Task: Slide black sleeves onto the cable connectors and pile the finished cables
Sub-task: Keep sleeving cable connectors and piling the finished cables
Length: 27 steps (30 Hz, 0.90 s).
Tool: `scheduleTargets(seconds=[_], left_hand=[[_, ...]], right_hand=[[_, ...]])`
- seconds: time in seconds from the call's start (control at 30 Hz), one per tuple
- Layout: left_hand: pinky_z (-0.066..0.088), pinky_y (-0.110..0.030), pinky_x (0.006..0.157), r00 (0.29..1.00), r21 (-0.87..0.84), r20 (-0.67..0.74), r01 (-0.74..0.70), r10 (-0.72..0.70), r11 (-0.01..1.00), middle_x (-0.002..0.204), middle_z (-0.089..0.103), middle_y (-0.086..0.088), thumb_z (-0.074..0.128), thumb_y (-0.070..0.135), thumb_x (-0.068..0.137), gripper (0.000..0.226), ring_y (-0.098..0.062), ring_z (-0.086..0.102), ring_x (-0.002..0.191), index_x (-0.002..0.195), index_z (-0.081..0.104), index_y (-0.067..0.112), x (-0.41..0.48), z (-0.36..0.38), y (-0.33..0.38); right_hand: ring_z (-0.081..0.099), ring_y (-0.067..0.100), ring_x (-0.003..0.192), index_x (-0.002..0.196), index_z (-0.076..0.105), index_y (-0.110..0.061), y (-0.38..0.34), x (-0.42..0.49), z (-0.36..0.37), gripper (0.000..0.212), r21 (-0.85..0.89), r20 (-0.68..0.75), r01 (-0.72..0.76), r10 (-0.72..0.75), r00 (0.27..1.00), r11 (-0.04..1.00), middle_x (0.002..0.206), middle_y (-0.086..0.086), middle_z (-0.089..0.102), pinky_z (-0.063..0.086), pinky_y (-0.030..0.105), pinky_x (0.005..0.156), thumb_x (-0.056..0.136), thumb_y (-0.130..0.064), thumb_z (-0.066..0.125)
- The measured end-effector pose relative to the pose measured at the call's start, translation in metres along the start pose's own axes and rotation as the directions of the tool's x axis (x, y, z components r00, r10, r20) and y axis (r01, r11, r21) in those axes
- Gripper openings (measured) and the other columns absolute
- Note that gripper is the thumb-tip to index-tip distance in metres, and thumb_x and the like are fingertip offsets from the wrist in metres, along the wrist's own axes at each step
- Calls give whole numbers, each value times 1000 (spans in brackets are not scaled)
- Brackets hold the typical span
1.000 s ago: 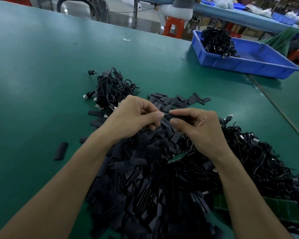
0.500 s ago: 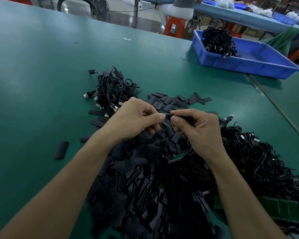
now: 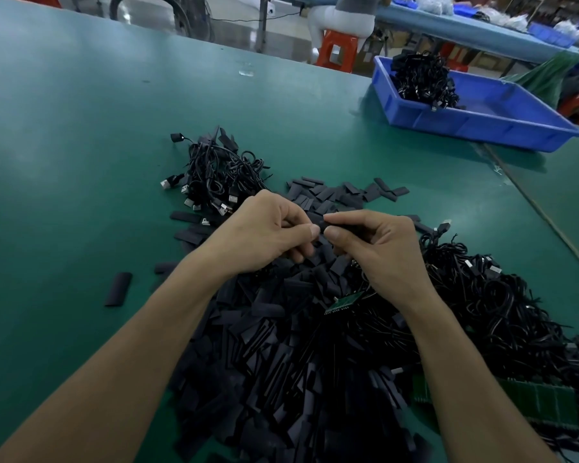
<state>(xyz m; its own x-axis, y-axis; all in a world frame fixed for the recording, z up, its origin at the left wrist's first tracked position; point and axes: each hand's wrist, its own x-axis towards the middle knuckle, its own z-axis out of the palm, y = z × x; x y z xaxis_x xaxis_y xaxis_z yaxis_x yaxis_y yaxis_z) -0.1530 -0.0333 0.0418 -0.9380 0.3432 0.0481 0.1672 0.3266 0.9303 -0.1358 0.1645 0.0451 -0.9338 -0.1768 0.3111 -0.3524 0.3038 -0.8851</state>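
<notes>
Left hand [image 3: 264, 235] and right hand [image 3: 378, 252] meet at mid-frame, curled fingers [image 3: 335, 234] pinching one black sleeve [image 3: 322, 225] between their tips.

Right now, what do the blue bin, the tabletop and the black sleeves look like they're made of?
Bin: moulded plastic, glossy blue, going by its sheen and thick rim. Tabletop: green mat, probably rubber or vinyl, with soft reflections. Sleeves: matte black flattened tubing, likely thin plastic or rubber.

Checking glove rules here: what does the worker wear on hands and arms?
Nothing that shows. The left hand and right hand are bare: no gloves, no rings. The left forearm and right forearm are bare to the picture's edge, with no sleeves, watch or wrist strap.
</notes>
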Motion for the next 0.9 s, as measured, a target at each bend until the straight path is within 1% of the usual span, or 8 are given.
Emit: scheduleTargets(seconds=[0.1,0.17,0.3,0.37,0.47,0.6,0.77,0.9], left_hand=[[56,-21,62,1000,-40,-13,10,-10,999,70,75,0,66,20,96,19,-15,73,63,80,73,15,-1,1,0],[56,-21,61,999,-59,-42,18,-20,998,69,75,0,66,21,96,18,-14,72,62,80,74,16,0,3,-1],[59,-26,67,995,-33,-103,7,-10,999,69,75,3,68,25,95,19,-13,73,63,79,74,19,2,7,-1],[59,-29,69,993,-13,-118,-16,14,1000,69,75,4,67,26,96,20,-13,73,65,78,75,21,2,11,0],[54,-19,62,988,-40,-147,-60,53,997,68,75,5,67,25,96,20,-10,72,62,78,75,21,1,16,1],[51,-14,57,973,-61,-213,-109,94,992,68,75,4,66,21,97,20,-8,71,60,80,76,16,0,21,1],[52,-18,59,963,-54,-242,-139,122,989,71,75,1,66,21,97,20,-12,71,62,84,77,10,1,23,-2],[53,-18,61,961,-46,-255,-122,106,991,71,75,2,66,23,96,19,-10,71,63,83,76,13,0,23,-1]], right_hand=[[70,6,69,104,74,-30,1,0,2,27,16,-46,-8,9,999,1000,81,-9,76,54,17,65,83,-12,79],[72,13,73,105,71,-35,4,-1,5,32,42,-175,-43,50,983,998,82,-3,76,58,26,69,81,-17,83],[74,16,79,94,74,-30,6,1,14,23,113,-384,-71,110,917,991,84,-1,77,61,38,77,78,-19,86],[75,14,84,100,75,-29,6,0,21,23,140,-407,-69,121,905,988,87,-5,78,61,37,82,80,-19,84],[74,10,89,113,72,-30,4,-1,31,32,184,-415,-67,139,899,981,90,-9,78,59,28,85,83,-23,82],[75,11,84,113,68,-35,0,-3,39,35,227,-416,-26,121,901,973,85,-7,78,57,23,80,85,-18,79],[75,12,87,112,67,-40,-1,-2,40,34,195,-411,-29,109,905,980,84,-8,78,58,40,91,85,-21,79],[75,19,84,108,68,-39,0,1,37,28,211,-392,-46,128,911,976,84,-1,78,58,47,90,86,-22,77]])
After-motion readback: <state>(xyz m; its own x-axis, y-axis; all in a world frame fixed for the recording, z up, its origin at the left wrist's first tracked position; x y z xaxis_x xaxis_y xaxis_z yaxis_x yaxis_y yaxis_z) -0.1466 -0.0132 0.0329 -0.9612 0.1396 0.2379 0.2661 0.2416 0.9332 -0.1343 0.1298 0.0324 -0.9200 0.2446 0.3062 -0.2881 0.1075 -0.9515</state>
